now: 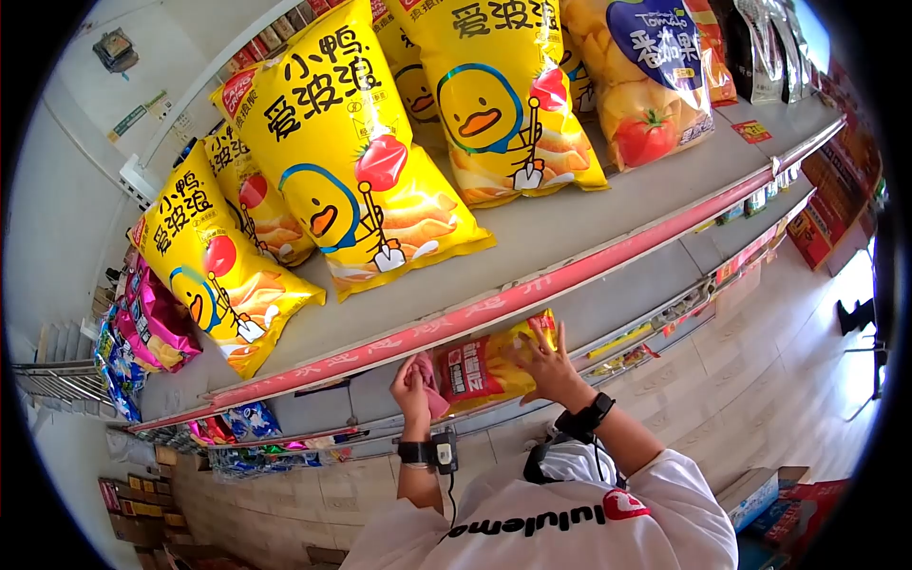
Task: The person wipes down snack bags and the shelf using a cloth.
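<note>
Below the red-edged shelf, a red and yellow snack bag [483, 369] is in front of my body. My right hand [553, 370] grips its right end, with the fingers spread over the yellow part. At the bag's left end, my left hand [412, 391] is closed on a pink cloth [432, 389], which touches or nearly touches the bag. Both wrists wear black bands. The shelf lip hides some of the lower shelf behind the bag.
Yellow chip bags [356, 171] with a duck picture stand on the upper shelf [408, 309], beside a tomato chip bag [646, 85]. Its red price strip [513, 294] juts out above my hands. Boxes [779, 513] sit on the floor at lower right.
</note>
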Available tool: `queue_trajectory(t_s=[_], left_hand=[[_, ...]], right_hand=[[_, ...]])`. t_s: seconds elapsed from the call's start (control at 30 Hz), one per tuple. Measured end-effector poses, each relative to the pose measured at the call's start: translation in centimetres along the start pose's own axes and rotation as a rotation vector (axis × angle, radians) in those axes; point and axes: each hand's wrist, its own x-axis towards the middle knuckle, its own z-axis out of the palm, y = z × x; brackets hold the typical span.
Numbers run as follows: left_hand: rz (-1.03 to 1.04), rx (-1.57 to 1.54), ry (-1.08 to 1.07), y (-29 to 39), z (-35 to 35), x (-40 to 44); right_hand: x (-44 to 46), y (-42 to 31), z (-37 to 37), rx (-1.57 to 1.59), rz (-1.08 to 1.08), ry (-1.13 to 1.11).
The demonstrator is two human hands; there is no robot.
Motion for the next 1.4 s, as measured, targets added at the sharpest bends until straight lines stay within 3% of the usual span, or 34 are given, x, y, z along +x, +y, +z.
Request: queue_trajectory(t_s=[0.1, 0.2, 0.27, 0.37, 0.4, 0.43, 0.53, 0.73, 0.87, 1.0, 1.07, 1.17, 1.27, 1.4], left_hand=[[0.093, 0.052, -0.084, 4.8, 3.1, -3.1], [0.486, 0.349, -0.283, 4.0, 6.0, -5.4], [0.565, 0.442, -0.414, 2.8, 7.9, -6.3], [0.727, 0.695, -0.342, 1.5, 8.6, -6.5], [0.721, 0.695, -0.330, 0.9, 8.4, -6.3], [0.740, 0.751, -0.322, 0.3, 8.1, -6.1], [0.766, 0.846, -0.230, -1.1, 6.6, -5.6], [0.807, 0.955, -0.054, -2.2, 3.3, -3.9], [0.585, 0.904, 0.075, -1.3, 1.3, -3.2], [0.426, 0.732, 0.009, 0.8, 1.6, -3.2], [0.446, 0.437, -0.107, 1.4, 3.8, -3.9], [0.658, 0.640, -0.269, 3.2, 7.5, -5.0], [0.543, 0.855, -0.251, 2.0, 8.6, -4.9], [0.605, 0.927, -0.146, 1.0, 6.5, -3.1]], right_hand=[[0.8, 0.2, 1.4, -0.079, -0.192, -0.030], [2.1, 0.6, 5.3, 0.158, -0.055, -0.103], [2.4, 0.8, 7.3, 0.330, 0.083, -0.021], [3.1, -0.1, 4.6, 0.364, 0.123, -0.104], [3.4, -0.2, 4.3, 0.387, 0.173, -0.134], [3.3, 0.0, 6.3, 0.244, 0.192, -0.024], [3.6, -0.8, 2.4, 0.281, 0.172, -0.094], [3.9, -1.4, 1.8, 0.265, 0.148, -0.128], [3.4, -2.2, 1.9, 0.203, 0.122, -0.094], [1.9, -2.6, 3.5, 0.202, 0.120, -0.048], [0.9, -2.9, 3.2, 0.116, 0.067, 0.025], [0.1, -2.9, 5.9, 0.164, 0.069, 0.129], [-0.2, -2.3, 5.5, 0.141, 0.028, 0.117], [0.1, -2.9, 3.7, 0.169, 0.055, 0.071]])
